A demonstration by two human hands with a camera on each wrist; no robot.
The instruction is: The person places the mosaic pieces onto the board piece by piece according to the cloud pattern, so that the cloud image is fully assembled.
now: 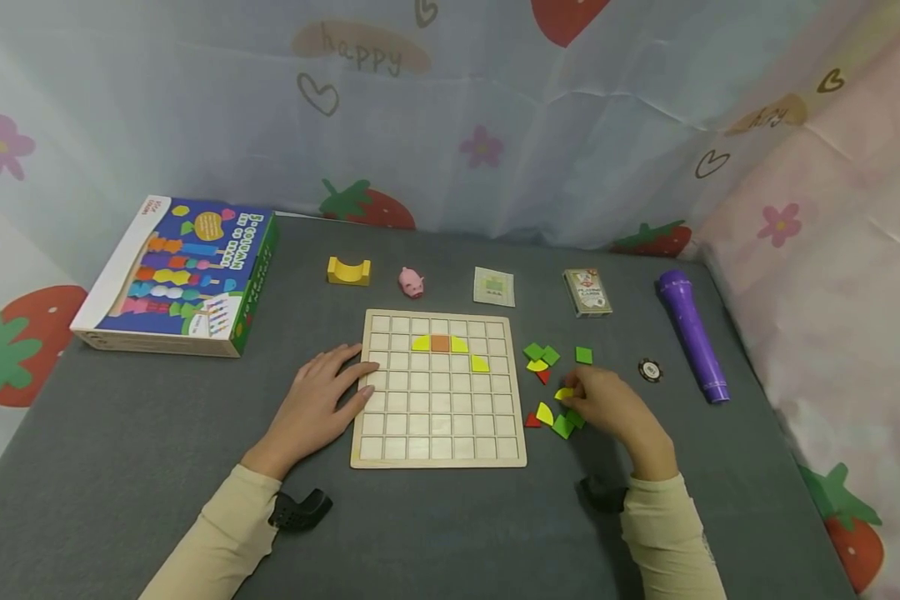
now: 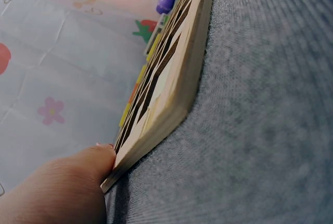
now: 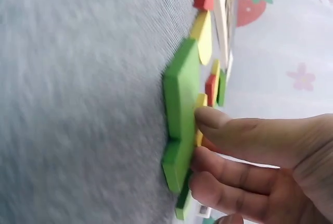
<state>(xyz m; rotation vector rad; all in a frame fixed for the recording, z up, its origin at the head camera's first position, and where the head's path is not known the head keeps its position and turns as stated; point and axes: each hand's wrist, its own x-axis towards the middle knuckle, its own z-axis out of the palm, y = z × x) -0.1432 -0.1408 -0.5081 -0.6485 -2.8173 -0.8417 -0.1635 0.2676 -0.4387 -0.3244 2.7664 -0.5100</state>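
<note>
A wooden grid board (image 1: 438,462) lies on the grey cloth. Set in its upper cells are an orange square (image 1: 440,343) and several yellow quarter-round tiles (image 1: 479,363). My left hand (image 1: 317,400) rests at the board's left edge, fingers extended, with thumb and index fingertips over the rim. To the right of the board, my right hand (image 1: 607,408) pinches a yellow quarter-round tile (image 1: 563,393) between thumb and fingers. Around it lie loose green squares (image 1: 562,427), red triangular tiles (image 1: 532,421) and another yellow tile (image 1: 544,413). In the right wrist view the thumb partly hides the pinched tile.
A blue game box (image 1: 187,275) lies at the back left. Behind the board are a yellow curved block (image 1: 348,272), a pink pig figure (image 1: 411,282) and a small packet (image 1: 493,287). Further right are a card box (image 1: 588,292), a round chip (image 1: 650,370) and a purple microphone (image 1: 693,337).
</note>
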